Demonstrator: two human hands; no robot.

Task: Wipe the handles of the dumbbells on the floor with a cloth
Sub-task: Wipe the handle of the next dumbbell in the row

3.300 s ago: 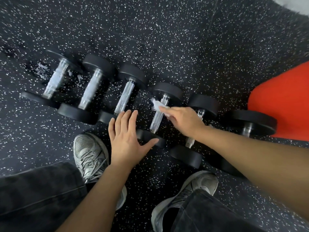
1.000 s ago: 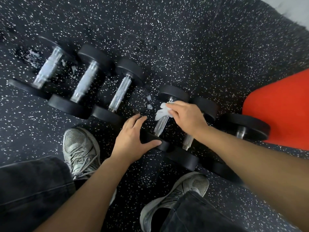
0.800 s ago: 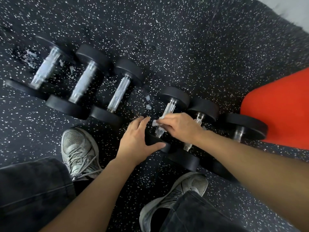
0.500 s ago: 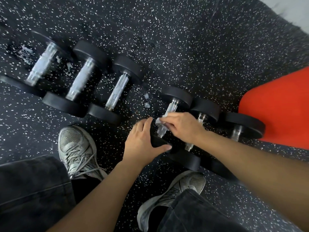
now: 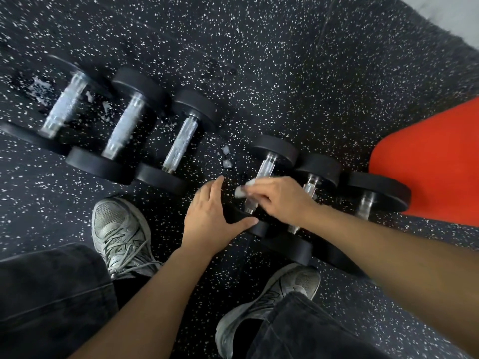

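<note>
Several black dumbbells with chrome handles lie in a row on the speckled rubber floor. My right hand [image 5: 281,198] presses a small white cloth [image 5: 245,189] around the lower part of the fourth dumbbell's handle [image 5: 265,169]. My left hand [image 5: 211,216] rests on that dumbbell's near weight [image 5: 255,228], thumb along its front rim, fingers spread. The three dumbbells on the left, such as the third one [image 5: 180,146], lie untouched. Two more dumbbells [image 5: 309,187] sit partly hidden behind my right hand and forearm.
Small white scraps [image 5: 226,158] lie on the floor between the third and fourth dumbbells, and more near the far left dumbbell [image 5: 39,86]. A red mat [image 5: 435,161] lies at the right. My two grey shoes [image 5: 121,237] stand just in front of the row.
My right hand has slid the cloth down the fourth handle from its upper end toward the near weight. My left hand closed onto that weight and stays there.
</note>
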